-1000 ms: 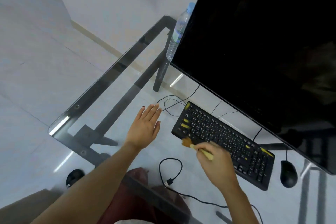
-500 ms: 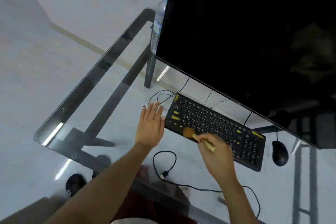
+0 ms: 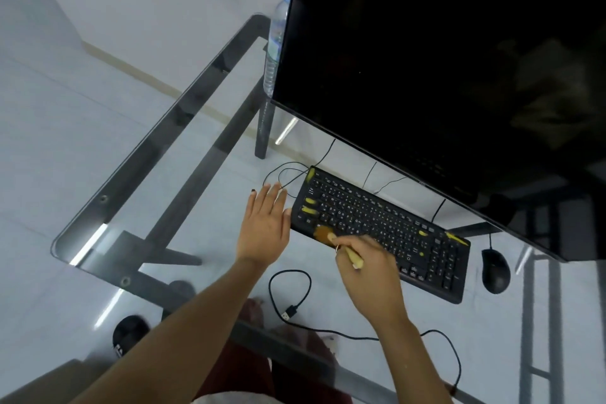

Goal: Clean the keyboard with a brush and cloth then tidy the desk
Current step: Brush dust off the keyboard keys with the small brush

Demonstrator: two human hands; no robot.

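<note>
A black keyboard [image 3: 387, 223] with yellow accent keys lies slanted on the glass desk [image 3: 196, 207], below the big dark monitor [image 3: 442, 59]. My right hand [image 3: 370, 272] grips a small brush [image 3: 331, 238] by its pale wooden handle; the brown bristles rest on the keyboard's near-left edge. My left hand [image 3: 265, 223] lies flat on the glass, fingers spread, its thumb side touching the keyboard's left end. No cloth is in view.
A black mouse [image 3: 495, 270] sits right of the keyboard. A loose black USB cable [image 3: 290, 305] loops on the glass near my wrists. A clear water bottle [image 3: 277, 39] stands behind the monitor's left edge. Thin cables trail behind the keyboard. A dark round object [image 3: 129, 331] lies on the floor below.
My left hand has slid right until it touches the keyboard's left end. The brush has stayed at the near-left keys with small strokes. The camera view shifted.
</note>
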